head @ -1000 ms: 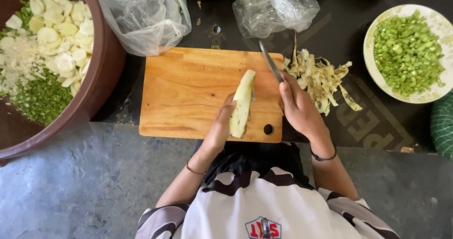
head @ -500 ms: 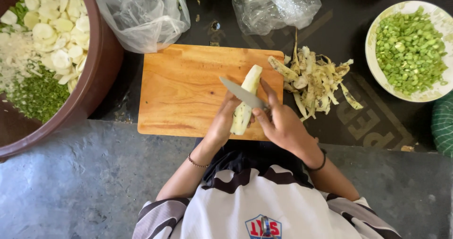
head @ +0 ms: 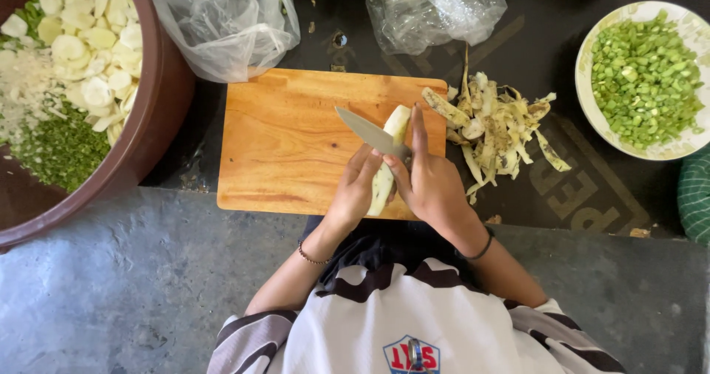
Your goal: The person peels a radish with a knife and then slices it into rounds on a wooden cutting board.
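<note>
Head view of a person working at a wooden cutting board (head: 296,145). The left hand (head: 355,193) is gripping the lower end of a peeled, pale vegetable (head: 390,160), fingers curled around it, and holding it lengthwise over the board's right half. The right hand (head: 429,182) is clasping the handle of a knife (head: 370,132), index finger extended straight along the vegetable, with the blade lying across the vegetable's upper part and pointing up and to the left. Both forearms are converging from the torso below. A heap of peelings (head: 495,126) is lying just beside the board's right edge. A large brown basin (head: 159,115) of sliced and chopped vegetables is sitting at left, and a white bowl (head: 592,115) of chopped greens at right. Two clear plastic bags (head: 222,19) are resting above the board.
</note>
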